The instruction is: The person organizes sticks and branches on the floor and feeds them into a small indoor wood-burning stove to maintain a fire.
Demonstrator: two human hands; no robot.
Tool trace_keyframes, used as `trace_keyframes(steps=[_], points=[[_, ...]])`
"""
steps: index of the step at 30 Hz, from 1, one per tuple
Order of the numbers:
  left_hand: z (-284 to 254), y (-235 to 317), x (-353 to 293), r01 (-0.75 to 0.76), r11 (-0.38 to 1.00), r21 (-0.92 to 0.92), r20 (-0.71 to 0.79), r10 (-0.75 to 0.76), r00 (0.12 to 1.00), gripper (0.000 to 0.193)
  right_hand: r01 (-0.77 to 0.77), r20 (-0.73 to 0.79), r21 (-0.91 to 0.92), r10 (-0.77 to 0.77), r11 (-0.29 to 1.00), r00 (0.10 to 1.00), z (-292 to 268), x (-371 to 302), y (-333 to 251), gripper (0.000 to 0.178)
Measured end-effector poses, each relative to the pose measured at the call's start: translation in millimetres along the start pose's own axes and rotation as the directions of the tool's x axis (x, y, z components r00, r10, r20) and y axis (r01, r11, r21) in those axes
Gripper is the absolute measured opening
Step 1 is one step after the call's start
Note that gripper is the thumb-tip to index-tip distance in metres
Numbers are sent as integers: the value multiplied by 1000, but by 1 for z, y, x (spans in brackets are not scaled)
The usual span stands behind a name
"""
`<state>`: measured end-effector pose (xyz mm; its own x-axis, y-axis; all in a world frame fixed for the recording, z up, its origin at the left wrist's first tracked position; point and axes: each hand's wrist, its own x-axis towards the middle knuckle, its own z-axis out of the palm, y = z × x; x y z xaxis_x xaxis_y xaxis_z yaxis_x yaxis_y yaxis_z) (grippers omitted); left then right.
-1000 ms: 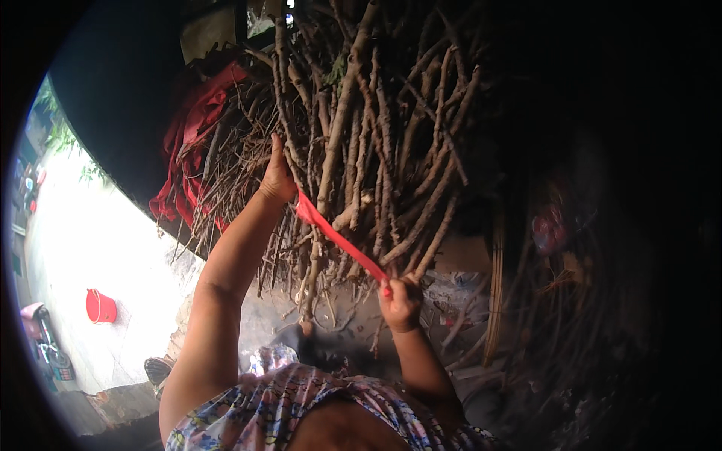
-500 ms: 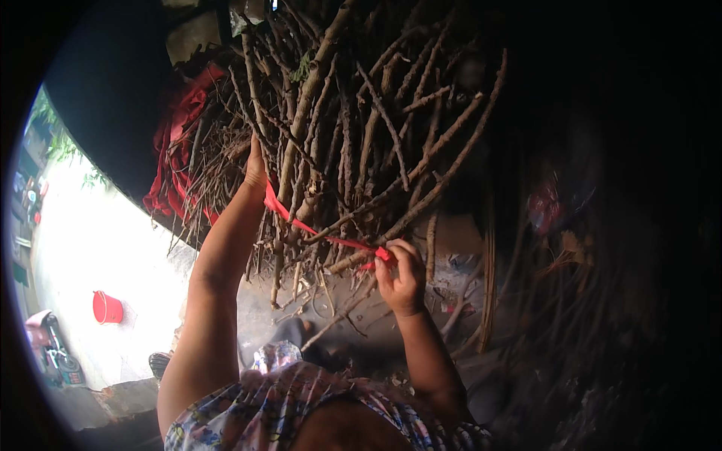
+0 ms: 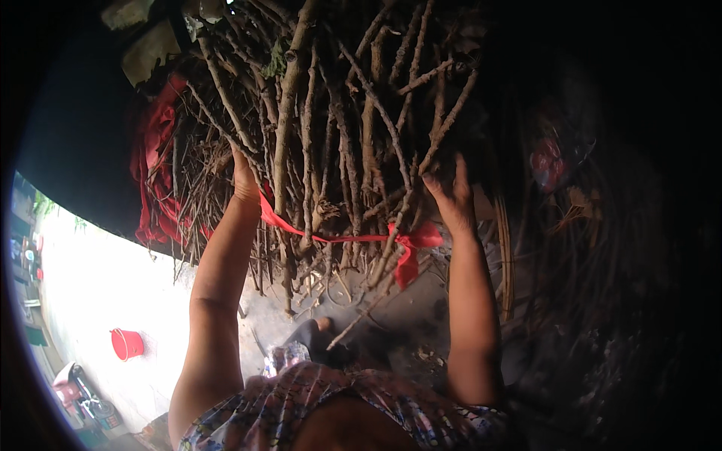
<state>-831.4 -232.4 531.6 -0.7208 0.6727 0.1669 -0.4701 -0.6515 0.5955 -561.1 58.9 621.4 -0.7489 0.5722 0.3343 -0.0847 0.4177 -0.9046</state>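
Observation:
A large bundle of dry sticks point(image 3: 289, 128) stands upright in front of me. A red cloth strip point(image 3: 286, 224) crosses its lower part, with a knot and loose ends point(image 3: 410, 248) at the right. My left hand point(image 3: 244, 180) presses against the bundle's left side, its fingers mostly hidden among the sticks. On the right side, my right hand point(image 3: 454, 197) is open, thumb and fingers apart, the thumb close to a stick. Whether it touches that stick is unclear. The strip is no longer in my right hand.
Fine twigs point(image 3: 199, 165) and red cloth point(image 3: 154, 180) lie left of the bundle. A red bucket point(image 3: 127, 344) and a parked two-wheeler point(image 3: 86, 402) stand on bright ground at lower left. More branches point(image 3: 553, 263) and a clear plastic bag with something red inside point(image 3: 549, 161) are in the dim right side.
My right hand has let go of the red strip's knot and moved up and right, opening beside the bundle. The strip's ends now hang loose. My left hand stays against the bundle.

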Motion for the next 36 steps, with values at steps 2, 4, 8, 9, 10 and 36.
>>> trace_keyframes(steps=[2,4,8,9,10,36], points=[[-5,-1,-3,15,1000,-1,0,-15,1000,69,-4,-10,131,5,991,1000,16,10,-14,109],[-8,1,-4,22,1000,-12,4,-22,1000,69,-25,-61,-97,19,995,998,24,15,-20,111],[-11,-1,-4,45,999,-16,16,-44,999,68,-68,92,-55,73,996,993,23,32,-30,113],[-12,0,-4,46,999,-15,19,-46,999,68,-62,160,29,56,998,985,25,38,-35,112],[-13,2,-3,48,999,-13,24,-48,999,68,51,112,39,-55,998,992,30,46,-40,85],[127,-24,-102,-124,887,444,210,31,977,75,59,-191,948,409,313,892,17,-129,74,47]])
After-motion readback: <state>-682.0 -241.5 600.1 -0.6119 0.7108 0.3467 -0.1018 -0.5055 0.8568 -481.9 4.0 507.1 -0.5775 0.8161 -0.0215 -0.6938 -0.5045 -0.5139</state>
